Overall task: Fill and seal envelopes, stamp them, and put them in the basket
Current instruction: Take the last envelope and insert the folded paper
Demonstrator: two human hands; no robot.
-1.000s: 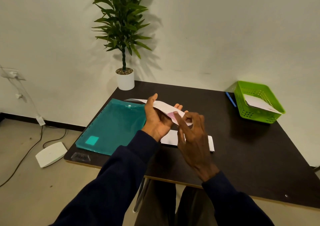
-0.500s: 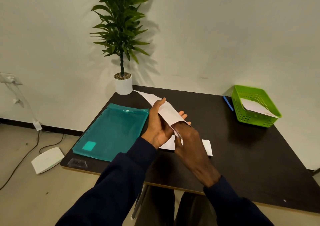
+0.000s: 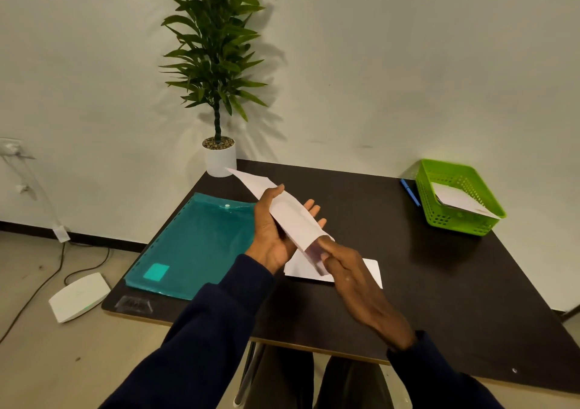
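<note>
Insert [image 3: 314, 253] deeper in envelope [image 3: 292, 217] vs 1s ago; our L grip [image 3: 270, 236] wraps it; R grip [image 3: 354, 277] blurred, can't tell; seal nxt.

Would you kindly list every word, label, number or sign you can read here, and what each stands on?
No text can be read anywhere.
held envelope: blank on the side that shows.
teal folder: its pale square patch shows no print.
paper in the green basket: too small to tell.
clear packet at the table corner: blurred, unreadable.
</note>
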